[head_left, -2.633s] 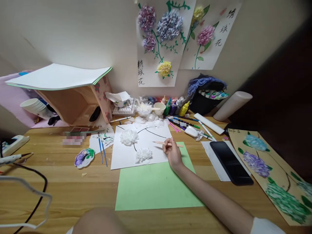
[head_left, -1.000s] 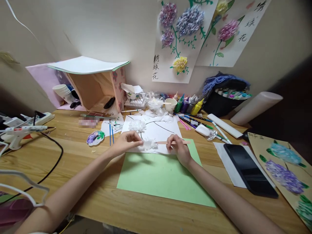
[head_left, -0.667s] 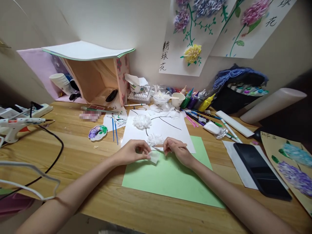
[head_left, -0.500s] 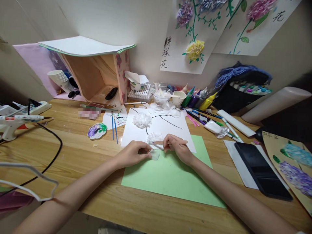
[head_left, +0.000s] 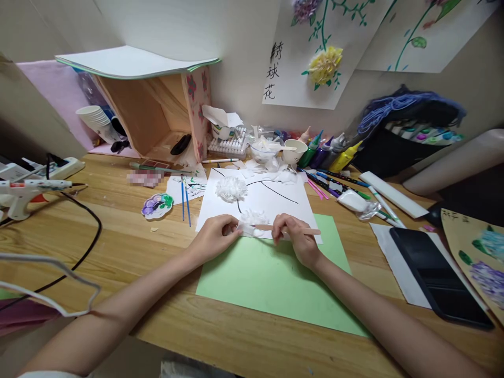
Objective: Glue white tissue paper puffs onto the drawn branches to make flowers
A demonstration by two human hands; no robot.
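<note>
Paintbrushes (head_left: 186,202) lie left of the white paper (head_left: 272,203), a phone (head_left: 437,274) well right.

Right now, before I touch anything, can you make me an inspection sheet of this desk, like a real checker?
Surface: wooden table, with a green sheet partly under white paper.
Job's things: two ruffled white flowers on the paper, and black drawn lines.
Clutter: paint palette, two blue brushes, paint bottles, phone.
Left grip: pinches a thin white piece near the lower flower.
Right grip: holds a pencil-like stick; whether its tip touches the piece is unclear.
Cables: black cord across the table's left; white cable near the left forearm.
Surroundings: flower pictures on the wall; glue gun at left.
Spills: nothing seen.
</note>
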